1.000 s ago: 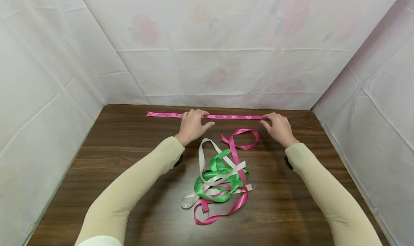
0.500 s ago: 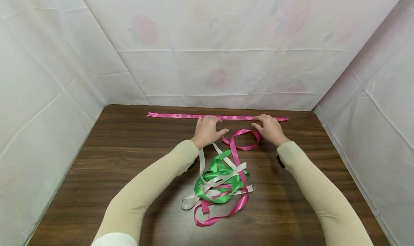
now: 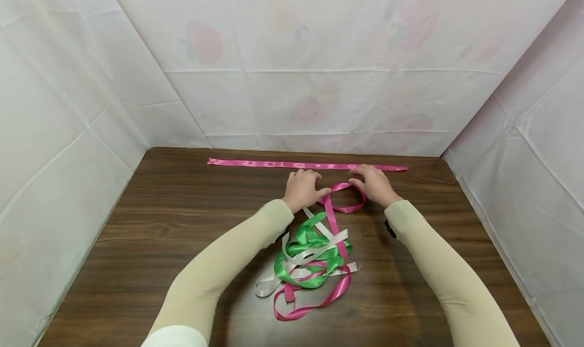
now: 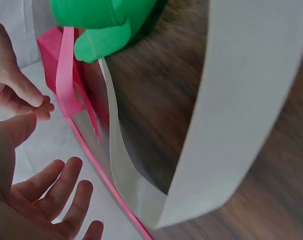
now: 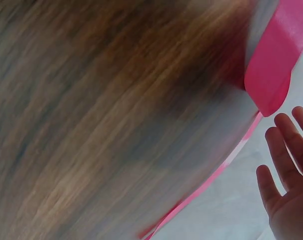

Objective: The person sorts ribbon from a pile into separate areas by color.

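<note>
My left hand [image 3: 303,189] is over the upper left of a ribbon pile, fingers loosely spread, its thumb tip beside the looped end of a pink ribbon [image 3: 350,209]. Opposite it, my right hand [image 3: 373,184] hovers at the loop's right side; its relaxed fingers appear apart from the ribbon in the right wrist view. A second pink ribbon [image 3: 269,164] lies straight along the table's far edge, beyond both hands. Below them, a green ribbon [image 3: 312,282] and a white ribbon [image 4: 241,110] tangle with the looped pink one. Part of the white ribbon hides beneath my left hand.
The dark wooden table [image 3: 173,210] is walled at the back and sides by pale cloth [image 3: 255,103] with faint fruit prints. The pile's lower pink curl [image 3: 296,314] reaches toward the near side.
Both hands have come off the straight pink ribbon and moved nearer. My left hand shifted right and my right hand shifted left, closing in on the looped pink end. The straight ribbon stays flat.
</note>
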